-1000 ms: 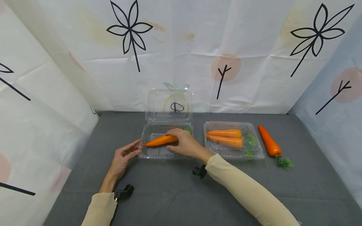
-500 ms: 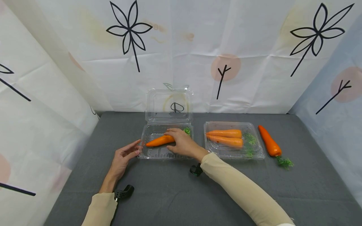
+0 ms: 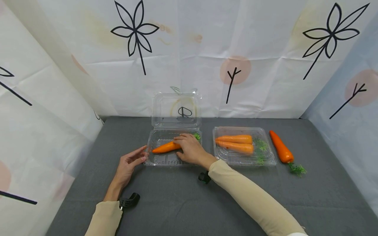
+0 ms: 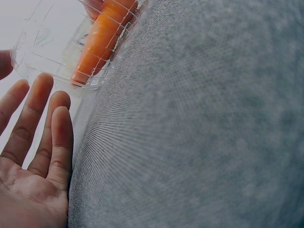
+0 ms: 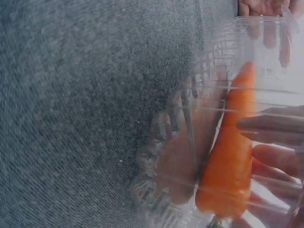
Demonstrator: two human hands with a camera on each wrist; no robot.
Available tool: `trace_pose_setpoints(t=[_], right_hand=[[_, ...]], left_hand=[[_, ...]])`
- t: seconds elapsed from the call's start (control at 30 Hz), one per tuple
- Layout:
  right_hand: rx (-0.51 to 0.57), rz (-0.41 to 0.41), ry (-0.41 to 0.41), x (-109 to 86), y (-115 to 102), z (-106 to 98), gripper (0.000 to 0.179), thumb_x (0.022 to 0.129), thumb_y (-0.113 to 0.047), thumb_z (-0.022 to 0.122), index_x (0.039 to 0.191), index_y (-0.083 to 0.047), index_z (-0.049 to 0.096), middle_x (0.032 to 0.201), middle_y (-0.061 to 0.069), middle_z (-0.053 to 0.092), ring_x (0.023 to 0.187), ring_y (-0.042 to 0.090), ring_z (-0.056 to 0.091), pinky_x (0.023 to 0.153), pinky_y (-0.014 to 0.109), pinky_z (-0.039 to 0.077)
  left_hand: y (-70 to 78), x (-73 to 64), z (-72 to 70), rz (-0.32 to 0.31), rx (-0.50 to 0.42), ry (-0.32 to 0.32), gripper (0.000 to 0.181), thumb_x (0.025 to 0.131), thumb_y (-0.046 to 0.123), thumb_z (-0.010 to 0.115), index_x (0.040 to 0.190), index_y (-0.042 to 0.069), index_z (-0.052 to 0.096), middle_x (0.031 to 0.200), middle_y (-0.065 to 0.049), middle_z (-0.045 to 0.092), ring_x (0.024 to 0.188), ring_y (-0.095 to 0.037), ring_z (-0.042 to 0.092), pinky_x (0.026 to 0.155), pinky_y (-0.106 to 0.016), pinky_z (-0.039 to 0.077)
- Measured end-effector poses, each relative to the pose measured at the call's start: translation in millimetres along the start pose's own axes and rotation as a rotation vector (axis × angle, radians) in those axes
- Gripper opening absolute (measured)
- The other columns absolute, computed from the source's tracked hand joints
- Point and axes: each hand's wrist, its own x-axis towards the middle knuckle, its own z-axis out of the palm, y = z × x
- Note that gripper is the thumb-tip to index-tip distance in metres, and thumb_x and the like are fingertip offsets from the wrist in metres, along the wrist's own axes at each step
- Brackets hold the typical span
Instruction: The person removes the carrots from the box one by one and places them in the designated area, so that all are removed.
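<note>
Lying in container [image 3: 162, 160], beneath right hand [image 3: 192, 149] — grip unclear — one carrot [image 3: 164, 147], left hand [image 3: 126, 167] relaxed

You get soft, even light in the head view, faint shadows on the desk [image 3: 183, 200], and glints on the open box [image 3: 161, 161], while both wrist views leave much of the desk blurred.

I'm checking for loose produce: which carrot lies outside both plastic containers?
The far-right carrot, lying directly on the grey tabletop. Two other carrots are in the right container, and one carrot is in the open left container.
</note>
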Motion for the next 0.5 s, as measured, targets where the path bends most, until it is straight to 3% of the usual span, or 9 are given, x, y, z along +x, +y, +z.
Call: trace_pose_setpoints(t=[0.23,0.5], right_hand=[[-0.008,0.0,0.017,-0.7,2.3,0.5,0.046,0.093,-0.015,0.075,0.137,-0.01,0.064,0.144,0.009,0.056,0.136,0.032,0.046,0.113,0.051,0.035],[-0.02,0.0,0.046,-2.3,2.7,1.9,0.044,0.089,-0.002,0.077,0.131,-0.013,0.07,0.132,0.01,0.064,0.118,0.031,0.054,0.104,0.048,0.043]], left_hand=[[0.6,0.5,-0.2,0.003,-0.009,-0.005,0.046,0.098,0.001,0.065,0.14,-0.012,0.052,0.105,0.002,0.072,0.101,-0.009,0.066,0.089,-0.021,0.052],[0.9,-0.2,-0.8,0.005,-0.015,-0.011,0.046,0.098,0.0,0.065,0.14,-0.013,0.051,0.105,0.004,0.072,0.101,-0.009,0.066,0.089,-0.021,0.051]])
